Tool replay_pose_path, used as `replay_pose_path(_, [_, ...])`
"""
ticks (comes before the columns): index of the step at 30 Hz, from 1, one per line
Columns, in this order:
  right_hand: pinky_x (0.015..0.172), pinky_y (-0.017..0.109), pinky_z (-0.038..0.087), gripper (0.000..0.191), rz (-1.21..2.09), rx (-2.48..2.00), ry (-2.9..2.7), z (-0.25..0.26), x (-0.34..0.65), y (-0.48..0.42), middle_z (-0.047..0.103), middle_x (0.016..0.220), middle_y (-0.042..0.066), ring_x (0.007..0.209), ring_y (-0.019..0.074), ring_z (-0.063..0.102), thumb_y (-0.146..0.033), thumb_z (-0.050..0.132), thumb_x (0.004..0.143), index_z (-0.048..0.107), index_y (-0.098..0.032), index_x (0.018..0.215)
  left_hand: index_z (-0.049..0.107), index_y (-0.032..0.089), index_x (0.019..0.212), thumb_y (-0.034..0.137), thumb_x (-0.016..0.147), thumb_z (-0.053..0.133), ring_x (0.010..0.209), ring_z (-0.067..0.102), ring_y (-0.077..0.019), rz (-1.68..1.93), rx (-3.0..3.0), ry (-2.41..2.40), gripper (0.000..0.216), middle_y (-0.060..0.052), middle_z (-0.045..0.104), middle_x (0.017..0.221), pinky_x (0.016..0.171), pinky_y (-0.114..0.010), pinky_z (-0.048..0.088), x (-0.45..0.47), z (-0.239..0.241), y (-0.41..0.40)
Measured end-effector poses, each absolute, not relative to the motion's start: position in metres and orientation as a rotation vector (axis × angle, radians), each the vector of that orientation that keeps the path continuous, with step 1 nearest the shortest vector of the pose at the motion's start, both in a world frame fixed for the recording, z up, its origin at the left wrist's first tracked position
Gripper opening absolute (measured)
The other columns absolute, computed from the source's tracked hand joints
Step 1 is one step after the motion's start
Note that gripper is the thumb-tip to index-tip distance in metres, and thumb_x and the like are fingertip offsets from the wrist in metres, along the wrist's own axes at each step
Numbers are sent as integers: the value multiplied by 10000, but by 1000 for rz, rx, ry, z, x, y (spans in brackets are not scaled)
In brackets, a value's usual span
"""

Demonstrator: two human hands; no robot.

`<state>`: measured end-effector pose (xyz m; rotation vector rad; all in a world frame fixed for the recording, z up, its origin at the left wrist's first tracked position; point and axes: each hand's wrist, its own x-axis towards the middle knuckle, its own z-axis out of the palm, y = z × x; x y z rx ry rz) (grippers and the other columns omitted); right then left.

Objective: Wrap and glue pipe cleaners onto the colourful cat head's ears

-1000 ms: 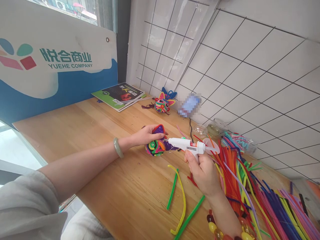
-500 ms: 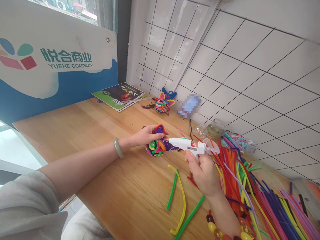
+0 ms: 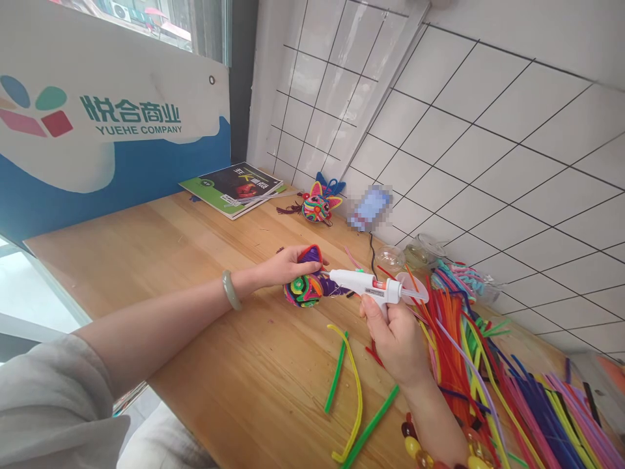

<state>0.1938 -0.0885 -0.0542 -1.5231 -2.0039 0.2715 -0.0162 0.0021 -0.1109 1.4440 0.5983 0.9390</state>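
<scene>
Above the wooden table, my left hand (image 3: 288,266) is closed on a colourful pipe-cleaner ornament (image 3: 303,291), a round body in green, pink, yellow and black with a purple, orange-edged ear and a purple part at its right. My right hand (image 3: 398,335) grips a white hot glue gun (image 3: 364,284) by its handle, a glue stick poking from the back. The gun's nozzle points left and meets the ornament close to my left fingertips; whether it touches is too small to tell.
Loose green and yellow pipe cleaners (image 3: 359,391) lie in front of me. Bundles of coloured pipe cleaners (image 3: 532,404) cover the right side. Behind stand a finished-looking ornament (image 3: 318,205), a blurred phone (image 3: 370,208), magazines (image 3: 232,189) and clear containers (image 3: 390,256) along the tiled wall.
Almost nothing differs. The glue gun's nozzle has shifted very slightly at the ornament; both hands keep their hold.
</scene>
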Motion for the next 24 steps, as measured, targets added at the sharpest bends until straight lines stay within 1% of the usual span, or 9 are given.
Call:
replay_pose_path(5, [546,272,371,310,276,-1502,-2039,-53,194,-88,518,587,17,579,174,506,-411,363,872,540,-193,741,576,108,997,374,790,566,796,627,-162,928,1443,600,337,-103,659,944,733,-280,506,-17,-110,2])
replay_pose_path(12, [532,267,377,281,274,-1482,-2002,-56,195,-88,527,557,7,552,175,519,-393,384,868,557,-190,783,584,106,996,385,788,563,803,623,-166,943,1474,629,348,-103,657,948,727,-278,503,-17,-111,2])
replay_pose_path(16, [556,271,380,286,270,-1487,-2016,-56,194,-87,504,541,0,556,175,511,-397,388,865,552,-192,751,579,107,1004,380,798,552,802,625,-164,935,1490,629,344,-103,660,937,721,-268,501,-17,-110,2])
replay_pose_path(24, [586,272,376,306,304,-1521,-1966,-55,195,-88,541,637,20,612,168,511,-423,379,862,540,-171,794,580,115,996,389,789,562,816,628,-170,932,1479,624,344,-100,659,958,722,-267,499,-17,-110,3])
